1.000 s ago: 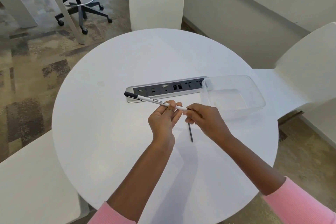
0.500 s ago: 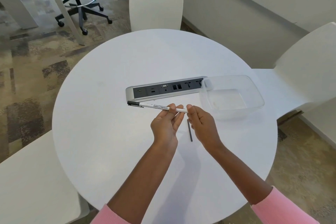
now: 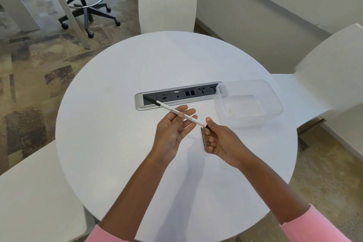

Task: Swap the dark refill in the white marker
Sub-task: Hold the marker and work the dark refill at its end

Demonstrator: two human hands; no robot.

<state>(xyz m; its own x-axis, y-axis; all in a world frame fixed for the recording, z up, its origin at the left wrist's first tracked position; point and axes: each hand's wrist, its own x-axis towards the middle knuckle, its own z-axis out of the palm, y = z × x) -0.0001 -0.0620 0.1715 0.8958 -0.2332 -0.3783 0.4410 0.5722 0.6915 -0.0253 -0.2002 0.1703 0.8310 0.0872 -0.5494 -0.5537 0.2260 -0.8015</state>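
The white marker (image 3: 169, 108) with a black cap slants over the table, its capped end above the power strip. My left hand (image 3: 172, 129) is under its middle, fingers spread, with the thumb pressing the barrel against them. Thumb and forefinger of my right hand (image 3: 218, 139) pinch the marker's right end, where a small dark tip shows. A dark refill (image 3: 203, 136) lies flat on the round white table (image 3: 121, 143), just under my right hand's fingers, which hide part of it.
A silver power strip (image 3: 180, 94) is set in the table's middle. A clear plastic tub (image 3: 249, 104) stands to its right. White chairs (image 3: 167, 4) stand around the table, and a black office chair (image 3: 84, 0) is at the far left.
The marker's capped end has risen and swung over the power strip. My left fingers have spread wider. My right hand has turned and dropped slightly, still at the marker's right end.
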